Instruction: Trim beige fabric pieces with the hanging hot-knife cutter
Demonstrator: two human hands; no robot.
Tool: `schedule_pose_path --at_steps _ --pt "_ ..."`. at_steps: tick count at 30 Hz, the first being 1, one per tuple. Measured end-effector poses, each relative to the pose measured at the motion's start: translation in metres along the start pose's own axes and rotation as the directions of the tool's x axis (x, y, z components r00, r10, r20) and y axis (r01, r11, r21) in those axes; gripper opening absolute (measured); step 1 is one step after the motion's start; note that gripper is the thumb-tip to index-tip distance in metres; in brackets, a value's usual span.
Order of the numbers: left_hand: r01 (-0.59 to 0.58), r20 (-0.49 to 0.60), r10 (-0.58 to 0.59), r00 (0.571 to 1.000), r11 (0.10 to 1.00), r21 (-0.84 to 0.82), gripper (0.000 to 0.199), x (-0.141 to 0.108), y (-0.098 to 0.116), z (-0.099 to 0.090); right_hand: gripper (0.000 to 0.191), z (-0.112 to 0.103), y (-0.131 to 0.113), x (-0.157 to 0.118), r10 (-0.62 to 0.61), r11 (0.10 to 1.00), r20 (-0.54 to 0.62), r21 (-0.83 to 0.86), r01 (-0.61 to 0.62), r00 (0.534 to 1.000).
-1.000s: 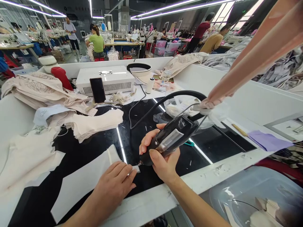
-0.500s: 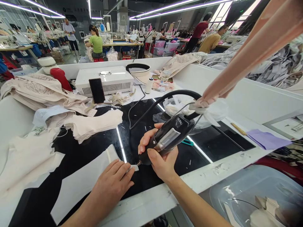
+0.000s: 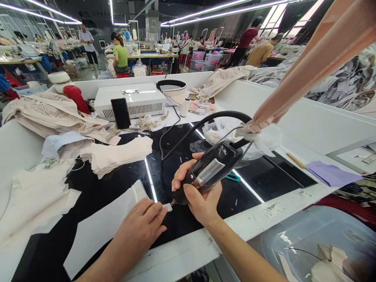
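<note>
My right hand (image 3: 202, 196) is wrapped around a black corded handheld tool (image 3: 216, 160) with a silver plate on its side and a small metal tip. The tool slants down to the left, its tip at the narrow end of a white fabric piece (image 3: 102, 219). On that fabric lies my left hand (image 3: 143, 227), palm down, fingers stretched out and pressing the narrow end against the black tabletop (image 3: 164, 172). A twisted peach cloth (image 3: 282, 94) comes down from above and is tied near the top of the tool. Whether the tip touches the fabric I cannot tell.
Stacked cream fabric pieces (image 3: 117, 154) and more cut cloth (image 3: 32, 199) lie at left. Behind stand a white vented box (image 3: 129, 102), a phone (image 3: 120, 113) and a thread spool (image 3: 185, 107). Teal-handled scissors (image 3: 233, 177) lie right. A plastic bin (image 3: 308, 235) sits below the edge.
Both hands and the tool keep nearly the same place. The whole view has shifted very slightly.
</note>
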State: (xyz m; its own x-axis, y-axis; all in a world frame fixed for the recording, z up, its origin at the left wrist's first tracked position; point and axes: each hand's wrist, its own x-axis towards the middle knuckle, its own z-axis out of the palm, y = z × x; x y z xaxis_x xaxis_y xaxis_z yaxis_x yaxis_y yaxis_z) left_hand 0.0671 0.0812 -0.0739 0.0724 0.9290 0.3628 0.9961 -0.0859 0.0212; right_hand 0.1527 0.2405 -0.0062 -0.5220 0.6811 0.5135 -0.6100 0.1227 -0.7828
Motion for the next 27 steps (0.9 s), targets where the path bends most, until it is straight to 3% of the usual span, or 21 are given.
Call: schedule_pose_path --at_steps 17,27 --pt "0.001 0.006 -0.001 1.0 1.0 -0.006 0.032 0.0004 0.0002 0.0014 0.046 -0.0062 -0.0016 -0.0035 0.003 1.0 0.02 0.017 -0.004 1.0" --pt "0.001 -0.003 -0.001 1.0 1.0 0.012 0.034 0.0007 -0.0002 0.0024 0.044 0.0011 0.0023 0.0019 -0.014 1.0 -0.012 -0.005 0.014 1.0"
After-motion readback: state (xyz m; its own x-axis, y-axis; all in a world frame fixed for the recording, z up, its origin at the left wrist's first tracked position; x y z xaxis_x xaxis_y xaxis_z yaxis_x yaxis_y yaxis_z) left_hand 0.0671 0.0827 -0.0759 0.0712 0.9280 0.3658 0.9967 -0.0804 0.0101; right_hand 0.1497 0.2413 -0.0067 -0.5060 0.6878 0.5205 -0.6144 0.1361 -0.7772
